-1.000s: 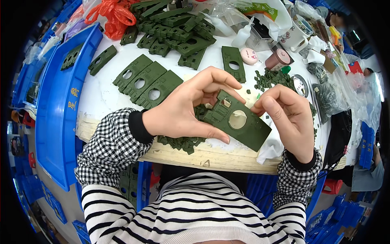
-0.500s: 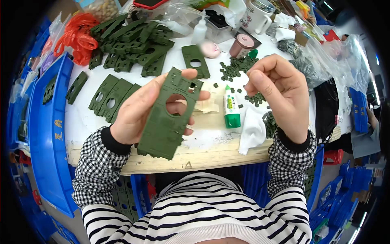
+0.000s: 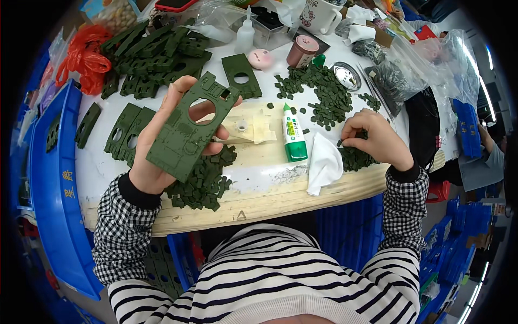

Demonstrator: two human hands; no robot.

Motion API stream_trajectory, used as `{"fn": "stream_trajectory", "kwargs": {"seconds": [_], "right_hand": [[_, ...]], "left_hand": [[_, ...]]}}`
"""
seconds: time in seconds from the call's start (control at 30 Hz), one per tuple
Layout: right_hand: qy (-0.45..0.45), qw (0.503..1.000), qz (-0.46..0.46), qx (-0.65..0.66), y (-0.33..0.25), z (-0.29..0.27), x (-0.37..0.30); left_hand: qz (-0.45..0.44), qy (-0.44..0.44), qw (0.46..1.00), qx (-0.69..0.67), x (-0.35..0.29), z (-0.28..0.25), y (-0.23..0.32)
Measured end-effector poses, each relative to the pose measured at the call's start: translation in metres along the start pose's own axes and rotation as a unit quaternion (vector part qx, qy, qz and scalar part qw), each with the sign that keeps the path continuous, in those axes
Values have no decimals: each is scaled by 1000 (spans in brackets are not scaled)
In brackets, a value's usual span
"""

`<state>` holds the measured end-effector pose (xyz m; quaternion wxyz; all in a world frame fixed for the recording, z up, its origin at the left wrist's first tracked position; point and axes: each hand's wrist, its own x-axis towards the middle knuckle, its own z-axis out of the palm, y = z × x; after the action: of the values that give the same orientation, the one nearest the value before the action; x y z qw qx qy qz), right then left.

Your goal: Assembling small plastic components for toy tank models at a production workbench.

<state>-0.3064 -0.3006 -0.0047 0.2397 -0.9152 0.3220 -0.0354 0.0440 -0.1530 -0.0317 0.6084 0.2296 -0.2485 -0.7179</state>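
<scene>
My left hand holds up a flat dark green plastic model hull plate, which has a large round hole, tilted above the table's left side. Its fingers wrap behind the plate, and some show past its right edge. My right hand is low over a small pile of dark green pieces at the right. Thumb and fingers are pinched together, with a small dark green bit at their tips. Between my hands stand a glue bottle with a green cap end and a crumpled white cloth.
Small green pieces lie in a heap below the held plate and in a wider spread farther back. More hull plates are stacked at the far left. A blue bin stands left, a pink canister at the back, tweezers right.
My right hand has moved down and to the right, from mid-air to the small pile. My left hand has shifted left with the plate, uncovering the heap below it.
</scene>
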Motion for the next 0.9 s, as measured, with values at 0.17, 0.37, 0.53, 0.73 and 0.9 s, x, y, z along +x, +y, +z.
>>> {"fn": "stream_trajectory", "kwargs": {"seconds": [0.17, 0.37, 0.53, 0.73, 0.9], "right_hand": [[-7, 1000, -17, -21, 0, 4, 8], [-1, 1000, -25, -19, 3, 9, 8], [28, 998, -39, -34, -1, 12, 1], [188, 978, -15, 91, -27, -8, 3], [278, 950, -115, 88, -69, -21, 24]], "left_hand": [[6, -22, 998, -51, -1, -2, 6], [23, -105, 992, -62, 1, -5, 6], [70, -57, 996, 21, -3, 2, 1], [32, -22, 982, 185, -5, 10, 8], [51, -112, 987, 104, -2, -2, -1]]}}
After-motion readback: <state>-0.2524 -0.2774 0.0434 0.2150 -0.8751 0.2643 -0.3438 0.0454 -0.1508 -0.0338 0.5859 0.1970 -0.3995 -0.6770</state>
